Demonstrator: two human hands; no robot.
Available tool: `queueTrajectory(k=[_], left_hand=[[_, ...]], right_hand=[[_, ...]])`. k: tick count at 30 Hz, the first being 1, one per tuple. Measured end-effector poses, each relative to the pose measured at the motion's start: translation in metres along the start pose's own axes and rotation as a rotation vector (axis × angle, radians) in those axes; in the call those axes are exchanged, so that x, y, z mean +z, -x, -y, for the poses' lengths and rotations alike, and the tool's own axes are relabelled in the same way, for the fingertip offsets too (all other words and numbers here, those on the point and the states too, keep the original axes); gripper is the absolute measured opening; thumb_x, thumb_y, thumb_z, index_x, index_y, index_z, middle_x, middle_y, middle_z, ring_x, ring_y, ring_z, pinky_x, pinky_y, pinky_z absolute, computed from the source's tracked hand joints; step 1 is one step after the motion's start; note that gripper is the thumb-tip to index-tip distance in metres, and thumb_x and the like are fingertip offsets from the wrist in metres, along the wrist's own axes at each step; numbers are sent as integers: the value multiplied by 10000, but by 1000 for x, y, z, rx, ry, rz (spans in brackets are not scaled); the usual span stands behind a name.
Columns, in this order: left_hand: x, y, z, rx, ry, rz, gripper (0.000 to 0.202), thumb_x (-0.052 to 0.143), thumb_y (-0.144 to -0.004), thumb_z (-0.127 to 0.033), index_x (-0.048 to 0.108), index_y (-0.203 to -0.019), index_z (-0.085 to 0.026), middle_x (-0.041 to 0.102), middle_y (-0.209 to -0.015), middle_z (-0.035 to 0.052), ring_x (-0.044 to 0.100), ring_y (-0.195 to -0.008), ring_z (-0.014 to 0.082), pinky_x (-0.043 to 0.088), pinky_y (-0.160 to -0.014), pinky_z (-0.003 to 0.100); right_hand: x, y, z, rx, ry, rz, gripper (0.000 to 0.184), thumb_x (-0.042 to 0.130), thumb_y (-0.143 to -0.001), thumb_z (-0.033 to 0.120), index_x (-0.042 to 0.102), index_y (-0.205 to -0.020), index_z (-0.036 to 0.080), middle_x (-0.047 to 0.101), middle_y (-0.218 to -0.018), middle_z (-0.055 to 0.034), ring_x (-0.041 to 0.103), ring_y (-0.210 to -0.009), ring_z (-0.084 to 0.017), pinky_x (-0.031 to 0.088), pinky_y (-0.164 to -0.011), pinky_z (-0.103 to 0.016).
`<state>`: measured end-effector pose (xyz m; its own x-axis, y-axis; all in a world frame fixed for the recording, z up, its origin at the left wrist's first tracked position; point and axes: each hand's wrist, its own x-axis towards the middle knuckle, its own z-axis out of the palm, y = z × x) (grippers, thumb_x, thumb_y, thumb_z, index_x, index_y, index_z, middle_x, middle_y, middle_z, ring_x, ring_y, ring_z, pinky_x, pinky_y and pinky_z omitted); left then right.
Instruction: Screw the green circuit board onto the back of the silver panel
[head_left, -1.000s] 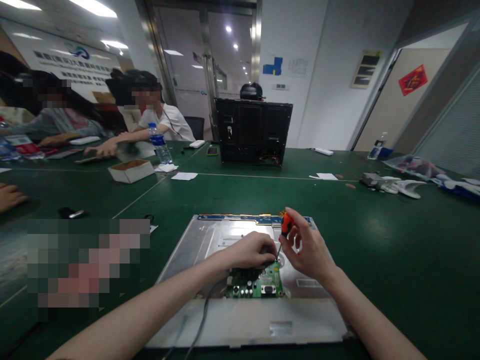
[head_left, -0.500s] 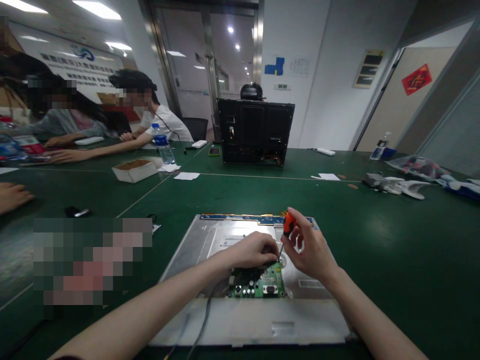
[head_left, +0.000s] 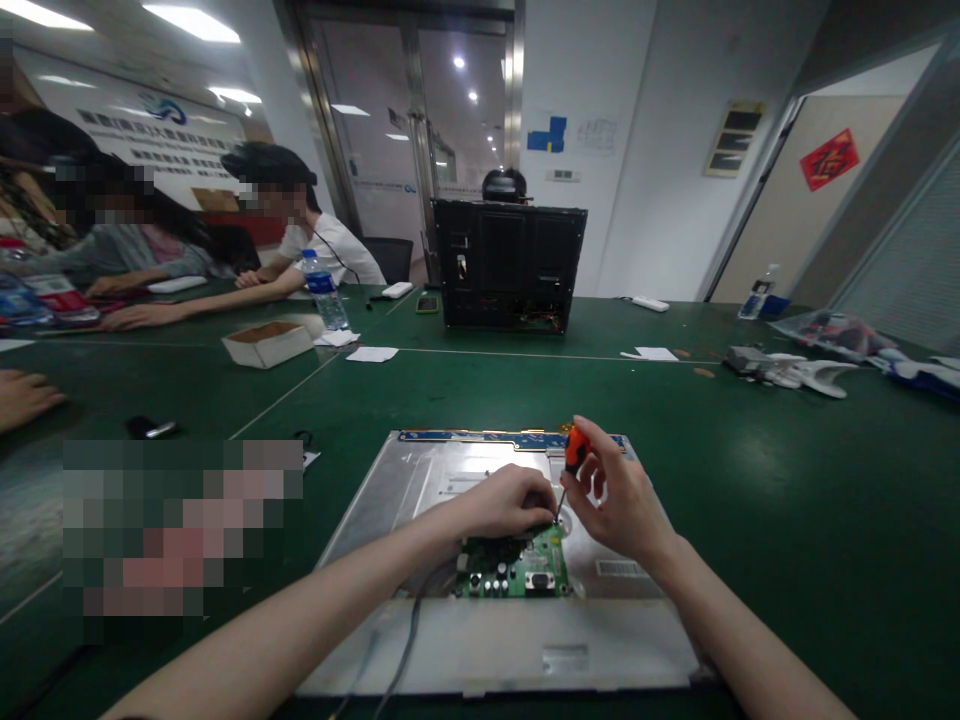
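An orange and black screwdriver [head_left: 576, 448] is held by its handle in my right hand [head_left: 624, 500]. Its thin shaft points down at the upper right corner of a green circuit board [head_left: 517, 575]. My left hand [head_left: 517, 500] is closed just left of the screwdriver tip, fingers pinched close to that corner; what they hold, if anything, is hidden. The board lies on the silver metal back of a flat display panel [head_left: 375, 510], which rests on the table. Across the panel's far edge runs a narrow blue circuit strip [head_left: 480, 440]. A grey cable [head_left: 409, 645] passes under my left forearm.
Beyond the panel on the green table [head_left: 787, 520] stands a black display housing [head_left: 510, 265]. At left are a white box [head_left: 268, 345], a water bottle [head_left: 322, 290], and co-workers seated along the table. Grey and white parts [head_left: 787, 370] lie at right.
The whole view has shifted very slightly. Both hands and the screwdriver keep almost the same position over the board.
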<state>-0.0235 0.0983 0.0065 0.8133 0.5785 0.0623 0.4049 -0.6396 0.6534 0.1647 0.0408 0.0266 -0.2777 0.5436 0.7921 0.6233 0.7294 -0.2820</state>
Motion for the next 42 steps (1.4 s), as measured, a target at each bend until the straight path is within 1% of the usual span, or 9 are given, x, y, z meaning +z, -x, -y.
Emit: queueTrajectory(k=[6,11,14,18,24,27,30,36,42], left_hand=[[0,0,-1,17,4,3,97,668,-840,-142,734,-911,-132,728,-856,35,644,-788,183,454,-715,231],[0,0,-1,21,10,5,111,680,-830,-126,739,-924,-126,735,-861,46,656,-790,189,456,-719,233],[0,-1,0,22,14,9,107,671,-838,-128,737,-921,-125,737,-861,48,656,-780,187,458,-718,237],[0,0,0,14,4,2,92,670,-838,-145,737,-901,-132,726,-820,36,645,-752,182,446,-692,238],[0,0,-1,15,6,4,95,665,-837,-145,734,-901,-134,720,-825,30,642,-766,179,454,-699,231],[-1,0,-1,16,9,7,111,666,-833,-134,736,-919,-129,728,-855,39,647,-779,182,458,-715,236],[-1,0,-2,14,10,11,123,665,-838,-139,739,-936,-128,735,-875,46,650,-791,186,459,-723,238],[0,-1,-1,-2,-6,2,83,678,-824,-137,737,-882,-125,711,-796,29,627,-727,174,430,-672,230],[0,-1,-2,13,-5,6,83,668,-838,-138,728,-896,-135,723,-842,30,640,-775,181,444,-703,228]], right_hand=[[2,3,-4,-9,8,0,628,538,-899,149,278,-1465,228,560,-679,63,528,-462,-91,407,-440,-178],[2,4,-5,-11,20,10,613,556,-902,174,304,-1459,224,569,-667,60,523,-454,-93,405,-439,-182],[0,2,-2,-9,19,8,608,528,-909,176,302,-1472,218,582,-666,52,514,-445,-95,412,-434,-189],[0,1,0,-27,0,0,600,477,-912,138,292,-1476,217,607,-692,35,522,-451,-94,432,-442,-195],[2,2,-2,-26,5,-23,626,522,-918,166,246,-1476,223,577,-707,46,543,-462,-94,424,-424,-177],[1,0,-2,-34,14,-24,588,531,-924,174,278,-1452,235,561,-703,57,528,-457,-86,415,-422,-169],[1,0,-2,-41,12,-21,577,527,-924,183,289,-1448,226,570,-719,47,531,-464,-88,418,-421,-174],[-1,0,0,-24,-3,-14,605,477,-906,149,272,-1473,204,609,-754,13,554,-491,-102,461,-447,-199],[2,1,-1,-21,20,-44,615,524,-899,152,276,-1458,213,543,-652,67,522,-449,-97,414,-429,-184]])
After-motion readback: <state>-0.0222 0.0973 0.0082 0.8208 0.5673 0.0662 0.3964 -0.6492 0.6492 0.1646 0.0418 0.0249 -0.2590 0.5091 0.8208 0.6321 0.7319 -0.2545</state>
